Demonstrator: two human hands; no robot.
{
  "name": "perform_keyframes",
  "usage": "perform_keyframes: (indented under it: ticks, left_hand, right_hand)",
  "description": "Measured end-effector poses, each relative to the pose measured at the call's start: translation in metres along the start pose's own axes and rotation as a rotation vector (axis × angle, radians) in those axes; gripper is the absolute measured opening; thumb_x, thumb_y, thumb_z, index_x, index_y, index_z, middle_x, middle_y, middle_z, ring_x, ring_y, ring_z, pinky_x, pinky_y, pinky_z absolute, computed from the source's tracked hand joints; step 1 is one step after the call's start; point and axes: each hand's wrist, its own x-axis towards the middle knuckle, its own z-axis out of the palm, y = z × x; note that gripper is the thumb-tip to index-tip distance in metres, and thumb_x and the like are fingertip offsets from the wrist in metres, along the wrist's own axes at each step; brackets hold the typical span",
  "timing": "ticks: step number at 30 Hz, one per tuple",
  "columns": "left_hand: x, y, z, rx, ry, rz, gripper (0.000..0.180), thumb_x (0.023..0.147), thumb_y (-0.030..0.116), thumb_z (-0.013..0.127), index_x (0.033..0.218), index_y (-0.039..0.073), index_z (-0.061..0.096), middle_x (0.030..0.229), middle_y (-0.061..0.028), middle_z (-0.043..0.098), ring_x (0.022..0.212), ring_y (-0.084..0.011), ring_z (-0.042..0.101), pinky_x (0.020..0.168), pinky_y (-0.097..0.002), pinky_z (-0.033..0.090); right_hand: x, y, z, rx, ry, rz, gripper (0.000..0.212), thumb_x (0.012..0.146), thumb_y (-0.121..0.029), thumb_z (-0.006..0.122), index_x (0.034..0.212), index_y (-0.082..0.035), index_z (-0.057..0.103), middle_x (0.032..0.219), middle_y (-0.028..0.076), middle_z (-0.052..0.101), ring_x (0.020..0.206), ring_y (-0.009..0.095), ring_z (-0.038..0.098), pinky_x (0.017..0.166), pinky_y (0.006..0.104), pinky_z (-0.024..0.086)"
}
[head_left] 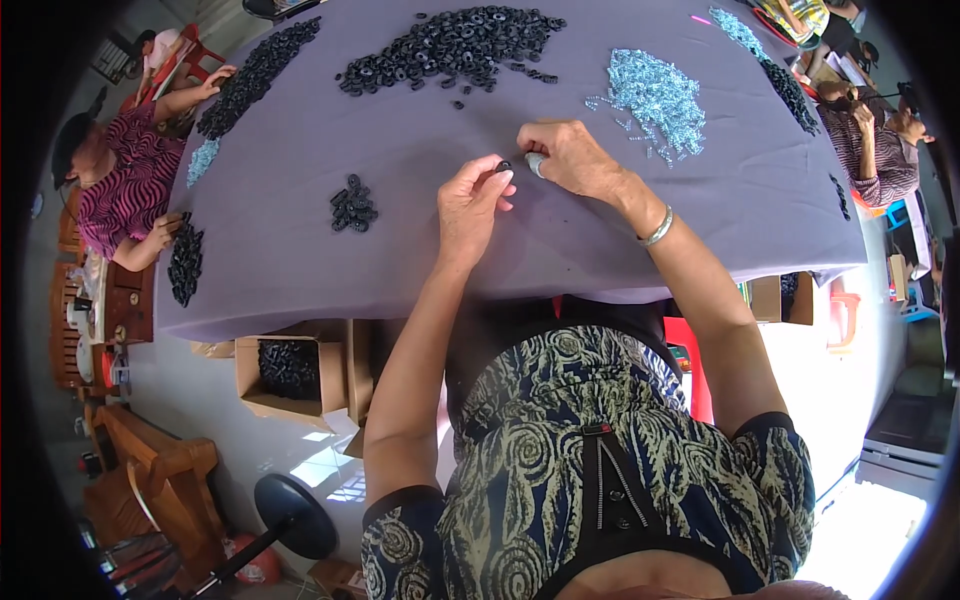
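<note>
My left hand (472,203) pinches a small black ring (503,166) between thumb and fingertips over the grey-purple tablecloth (420,250). Close beside it, my right hand (568,155) grips a small silvery screw (535,163), fingers curled; a metal bangle sits on that wrist. The two hands almost touch at their fingertips. A small heap of black rings (352,205) lies to the left of my left hand. A pile of silvery screws (655,98) lies beyond my right hand. A large heap of black rings (450,45) spreads across the far middle of the table.
A person in a striped pink top (120,185) works at the table's left side beside more black ring piles (250,75). Other people sit at the far right (870,140). An open cardboard box of black rings (290,375) stands under the table's near edge. A wooden bench (150,470) is lower left.
</note>
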Motion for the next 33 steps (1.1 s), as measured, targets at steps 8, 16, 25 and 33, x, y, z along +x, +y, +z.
perform_keyframes:
  ticks: [8, 16, 25, 33]
  left_hand:
    - [-0.001, 0.0, 0.0, 0.011, -0.018, 0.011, 0.019, 0.09, 0.005, 0.063, 0.108, 0.0, 0.065, 0.094, -0.0059, 0.065, 0.075, -0.0112, 0.063, 0.06, -0.0239, 0.052]
    - [-0.002, 0.001, 0.001, 0.029, -0.035, 0.013, 0.019, 0.09, 0.006, 0.064, 0.108, 0.0, 0.065, 0.094, -0.006, 0.065, 0.074, -0.0106, 0.062, 0.06, -0.0233, 0.051]
    - [-0.002, 0.001, 0.001, 0.097, -0.06, 0.018, 0.02, 0.088, 0.005, 0.066, 0.106, -0.002, 0.065, 0.094, -0.0049, 0.064, 0.076, -0.0104, 0.062, 0.061, -0.023, 0.051]
    - [-0.002, 0.001, 0.002, 0.103, -0.061, 0.008, 0.02, 0.087, 0.005, 0.066, 0.106, -0.002, 0.065, 0.091, -0.0041, 0.062, 0.074, -0.0107, 0.062, 0.061, -0.0233, 0.051]
  right_hand:
    - [-0.012, -0.006, 0.001, 0.89, -0.02, 0.396, 0.008, 0.09, -0.008, 0.064, 0.097, -0.005, 0.066, 0.083, -0.001, 0.062, 0.073, 0.004, 0.055, 0.066, 0.0222, 0.048]
    - [-0.019, 0.003, 0.008, 1.23, -0.053, 0.374, 0.015, 0.089, -0.012, 0.067, 0.101, -0.004, 0.066, 0.087, 0.0, 0.063, 0.072, 0.006, 0.055, 0.067, 0.0214, 0.049]
    - [-0.016, -0.005, 0.004, 0.952, -0.053, 0.363, 0.01, 0.09, -0.009, 0.063, 0.097, -0.003, 0.067, 0.083, -0.001, 0.062, 0.069, 0.005, 0.052, 0.065, 0.0205, 0.047]
    - [-0.002, -0.011, -0.012, 0.599, -0.137, 0.25, 0.01, 0.085, -0.004, 0.058, 0.091, -0.003, 0.066, 0.075, -0.001, 0.061, 0.064, 0.004, 0.052, 0.057, 0.0212, 0.044]
